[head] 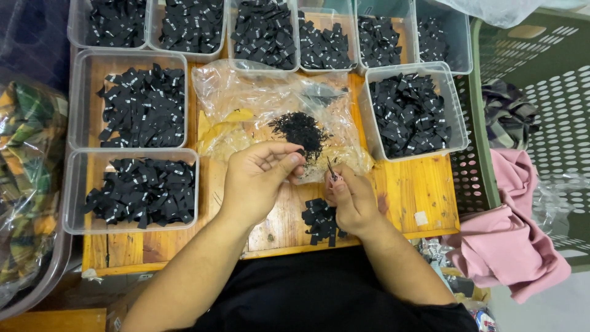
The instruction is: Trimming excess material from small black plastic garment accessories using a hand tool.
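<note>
1. Lying at the far left edge, a plaid cloth bundle [27,178] in clear wrap is resting beside the wooden tabletop [418,190].
2. Sitting on the left part of the tabletop, two clear plastic bins [77,184] are holding heaps of small black fabric tags.
3. Curling over the middle of the tabletop, the left hand [258,178] is pinching its thumb and fingertips together near the edge of a crumpled clear plastic bag [246,110]; whether anything is caught in that grip cannot be told.
4. Spreading on the bag just beyond the fingers, a dark pile of fine black trimmings [301,130] is showing.
5. Closing its grip around small snips [332,169], the right hand [350,200] is pointing the tips up toward the bag.
6. Lying under and just left of the right hand, a loose pile of black tags [316,221] is touching the tabletop.
7. Standing farther right, another tag-filled bin [455,117] is sitting next to a green perforated crate [485,154] and pink fabric [516,246].
</note>
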